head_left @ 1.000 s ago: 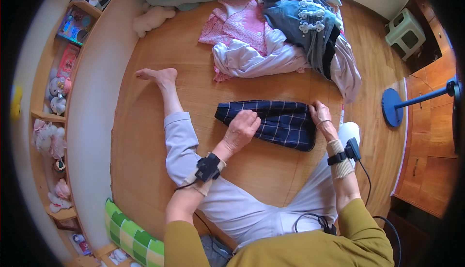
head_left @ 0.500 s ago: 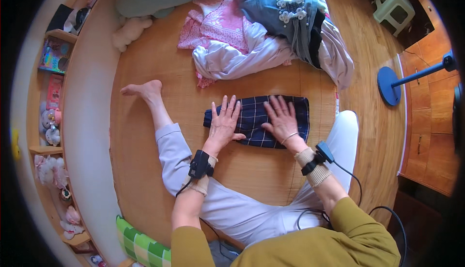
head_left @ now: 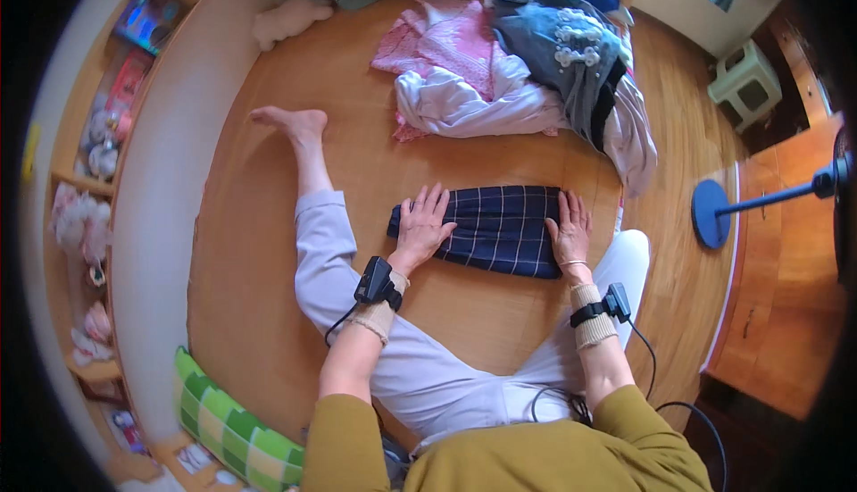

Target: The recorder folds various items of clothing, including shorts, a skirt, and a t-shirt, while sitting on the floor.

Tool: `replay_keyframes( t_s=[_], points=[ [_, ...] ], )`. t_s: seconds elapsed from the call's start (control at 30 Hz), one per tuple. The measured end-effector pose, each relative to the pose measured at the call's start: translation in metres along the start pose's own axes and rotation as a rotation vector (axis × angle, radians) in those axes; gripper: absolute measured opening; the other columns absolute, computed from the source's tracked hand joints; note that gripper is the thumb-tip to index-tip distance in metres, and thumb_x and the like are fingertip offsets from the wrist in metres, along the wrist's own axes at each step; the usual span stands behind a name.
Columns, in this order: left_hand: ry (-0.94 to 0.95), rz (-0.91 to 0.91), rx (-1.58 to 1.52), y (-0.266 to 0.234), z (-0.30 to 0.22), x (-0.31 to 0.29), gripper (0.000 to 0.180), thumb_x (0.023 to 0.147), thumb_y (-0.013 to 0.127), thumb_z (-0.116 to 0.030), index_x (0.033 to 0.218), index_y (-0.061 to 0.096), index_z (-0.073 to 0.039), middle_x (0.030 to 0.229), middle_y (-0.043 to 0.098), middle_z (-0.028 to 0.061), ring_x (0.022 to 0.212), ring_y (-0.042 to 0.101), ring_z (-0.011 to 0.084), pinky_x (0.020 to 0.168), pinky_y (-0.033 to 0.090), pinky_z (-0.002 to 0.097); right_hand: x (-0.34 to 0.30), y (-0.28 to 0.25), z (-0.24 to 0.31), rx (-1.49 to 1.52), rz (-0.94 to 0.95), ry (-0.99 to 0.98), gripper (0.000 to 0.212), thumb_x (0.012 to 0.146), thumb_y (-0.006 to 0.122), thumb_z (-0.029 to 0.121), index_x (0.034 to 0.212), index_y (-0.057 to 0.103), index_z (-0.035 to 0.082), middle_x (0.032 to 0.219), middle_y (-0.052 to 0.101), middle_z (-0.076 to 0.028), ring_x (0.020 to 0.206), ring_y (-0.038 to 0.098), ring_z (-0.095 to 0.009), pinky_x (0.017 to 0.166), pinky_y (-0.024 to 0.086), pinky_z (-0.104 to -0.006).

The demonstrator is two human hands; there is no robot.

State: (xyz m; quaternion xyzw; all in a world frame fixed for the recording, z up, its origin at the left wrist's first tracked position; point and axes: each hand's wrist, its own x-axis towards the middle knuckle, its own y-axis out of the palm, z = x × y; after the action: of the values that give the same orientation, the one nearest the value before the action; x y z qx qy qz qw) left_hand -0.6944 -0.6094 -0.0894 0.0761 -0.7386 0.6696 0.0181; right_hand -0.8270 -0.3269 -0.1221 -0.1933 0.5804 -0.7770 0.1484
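A folded navy garment with a pale check pattern (head_left: 502,224) lies flat on the mat between my hands. On its narrower left end rests my left hand (head_left: 422,227), palm down with fingers extended. My right hand (head_left: 571,229) lies along the wider right edge, fingers stretched out and the thumb on or beside the cloth. Neither hand grips the fabric. What kind of garment it is cannot be made out in its folded state.
Beyond it lies a heap of clothes: a pink patterned piece (head_left: 446,45), a whitish one (head_left: 473,104) and blue-grey denim (head_left: 549,32). A green checked pillow (head_left: 237,429) sits at near left. Right of the mat stand a blue fan (head_left: 711,213) and a pale stool (head_left: 748,86).
My right hand has slid from the top of the garment outward to its right edge. The left hand stays on the left end. The whole view has turned slightly.
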Motion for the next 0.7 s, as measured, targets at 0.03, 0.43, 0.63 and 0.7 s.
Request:
replay_keyframes(
  t_s=[0.03, 0.43, 0.63, 0.7],
  points=[
    [-0.025, -0.01, 0.003, 0.001, 0.0, -0.008, 0.078, 0.071, 0.067, -0.043, 0.132, 0.037, -0.004, 0.137, 0.035, 0.0133, 0.126, 0.034, 0.0298, 0.096, 0.029, 0.0474, 0.0, 0.002, -0.003, 0.058, 0.015, 0.048, 0.065, 0.083, 0.054, 0.04, 0.138, 0.031, 0.014, 0.144, 0.028, -0.004, 0.134, 0.022, -0.024, 0.107, 0.015, -0.0431],
    [-0.33, 0.634, -0.487, -0.028, -0.03, -0.049, 0.04, 0.065, 0.071, -0.036, 0.092, 0.067, -0.007, 0.096, 0.064, 0.0183, 0.093, 0.059, 0.0343, 0.079, 0.046, 0.0417, -0.005, -0.02, 0.002, 0.136, 0.147, 0.126, 0.044, 0.072, 0.069, 0.025, 0.106, 0.051, 0.003, 0.093, 0.06, -0.019, 0.088, 0.058, -0.037, 0.076, 0.045, -0.0446],
    [-0.308, 0.751, -1.158, -0.066, -0.006, -0.057, 0.044, 0.071, 0.066, -0.025, 0.107, 0.061, -0.001, 0.097, 0.066, 0.0095, 0.084, 0.061, 0.0157, 0.077, 0.047, 0.0287, -0.007, -0.004, -0.015, 0.522, 0.244, 0.166, 0.027, 0.073, 0.065, 0.021, 0.09, 0.06, 0.001, 0.085, 0.063, -0.018, 0.08, 0.061, -0.031, 0.073, 0.047, -0.04],
    [-0.185, 0.638, -1.501, -0.094, -0.003, -0.055, 0.043, 0.075, 0.064, -0.019, 0.111, 0.057, 0.004, 0.1, 0.063, 0.0045, 0.085, 0.056, 0.0101, 0.077, 0.046, 0.0252, 0.009, -0.02, -0.004, 0.748, 0.316, 0.302, 0.022, 0.076, 0.063, 0.018, 0.09, 0.06, 0.0, 0.077, 0.063, -0.008, 0.071, 0.058, -0.014, 0.066, 0.047, -0.0292]
  ],
)
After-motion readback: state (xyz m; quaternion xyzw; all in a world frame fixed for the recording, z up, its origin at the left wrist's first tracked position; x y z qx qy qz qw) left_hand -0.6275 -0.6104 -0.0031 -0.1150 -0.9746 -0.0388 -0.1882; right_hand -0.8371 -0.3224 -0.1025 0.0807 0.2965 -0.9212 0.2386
